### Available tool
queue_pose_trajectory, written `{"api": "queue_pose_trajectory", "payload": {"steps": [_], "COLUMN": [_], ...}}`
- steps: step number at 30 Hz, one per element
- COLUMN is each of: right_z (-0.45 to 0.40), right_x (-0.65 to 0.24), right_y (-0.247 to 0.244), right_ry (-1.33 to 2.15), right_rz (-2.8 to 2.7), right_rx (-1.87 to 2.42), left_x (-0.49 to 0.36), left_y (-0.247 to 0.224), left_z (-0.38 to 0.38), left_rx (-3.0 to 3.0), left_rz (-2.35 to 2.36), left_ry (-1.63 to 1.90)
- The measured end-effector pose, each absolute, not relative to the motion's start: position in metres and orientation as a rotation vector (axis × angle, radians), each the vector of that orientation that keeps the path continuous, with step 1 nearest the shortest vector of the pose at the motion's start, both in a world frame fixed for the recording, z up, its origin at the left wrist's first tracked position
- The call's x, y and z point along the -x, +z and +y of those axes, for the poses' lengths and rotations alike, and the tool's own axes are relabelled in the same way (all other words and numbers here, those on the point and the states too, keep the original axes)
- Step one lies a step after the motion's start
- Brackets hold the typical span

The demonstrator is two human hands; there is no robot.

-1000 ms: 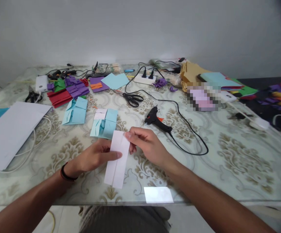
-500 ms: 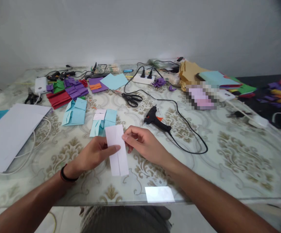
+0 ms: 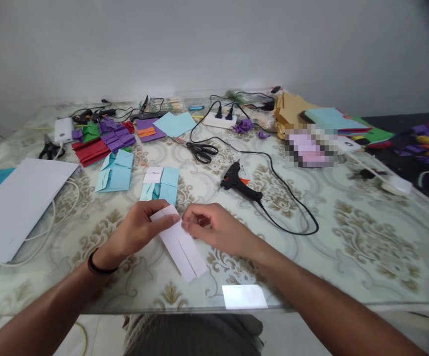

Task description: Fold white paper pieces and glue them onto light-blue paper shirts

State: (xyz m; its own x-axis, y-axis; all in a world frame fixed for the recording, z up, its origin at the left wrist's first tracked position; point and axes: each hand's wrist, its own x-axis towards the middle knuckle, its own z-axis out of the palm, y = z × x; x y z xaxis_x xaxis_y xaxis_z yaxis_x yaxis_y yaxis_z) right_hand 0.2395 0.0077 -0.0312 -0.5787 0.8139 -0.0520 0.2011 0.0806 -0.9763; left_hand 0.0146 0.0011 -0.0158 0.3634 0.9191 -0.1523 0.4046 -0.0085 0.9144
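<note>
A folded strip of white paper (image 3: 185, 244), creased lengthwise, slants down to the right between my hands. My left hand (image 3: 146, 225) grips its upper end, thumb on top and fingers behind. At the paper's right edge, the thumb and forefinger of my right hand (image 3: 214, 227) pinch it near the top; the other fingers are curled. Just beyond lies a folded light blue paper piece (image 3: 168, 180) with a white patch. Another folded light blue piece (image 3: 116, 170) rests to its left.
A black glue gun (image 3: 240, 183) with a looping cord lies right of centre. Black-handled scissors (image 3: 201, 151) are behind it. A power strip (image 3: 220, 120), folded purple paper (image 3: 118, 138) and red paper (image 3: 90, 151) sit farther back. White sheets (image 3: 25, 202) lie at left.
The white paper strip has tilted, its lower end swinging right and toward me. Both hands have shifted slightly with it, and my left hand now holds nearer its top end.
</note>
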Motion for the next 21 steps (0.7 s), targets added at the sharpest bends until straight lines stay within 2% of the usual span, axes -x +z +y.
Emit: {"api": "queue_pose_trajectory", "payload": {"steps": [6,21], "right_z": [0.007,0.01], "right_x": [-0.235,-0.237], "right_y": [-0.034,-0.034], "right_ry": [1.516,1.609], "right_rz": [-1.777,-1.648], "right_rx": [1.028,1.045], "left_x": [-0.016,-0.013], "left_y": [-0.017,-0.026], "left_z": [-0.001,0.002], "left_rx": [-1.625,-1.348], "left_rz": [1.162,1.219], "left_ry": [0.585,1.025]}}
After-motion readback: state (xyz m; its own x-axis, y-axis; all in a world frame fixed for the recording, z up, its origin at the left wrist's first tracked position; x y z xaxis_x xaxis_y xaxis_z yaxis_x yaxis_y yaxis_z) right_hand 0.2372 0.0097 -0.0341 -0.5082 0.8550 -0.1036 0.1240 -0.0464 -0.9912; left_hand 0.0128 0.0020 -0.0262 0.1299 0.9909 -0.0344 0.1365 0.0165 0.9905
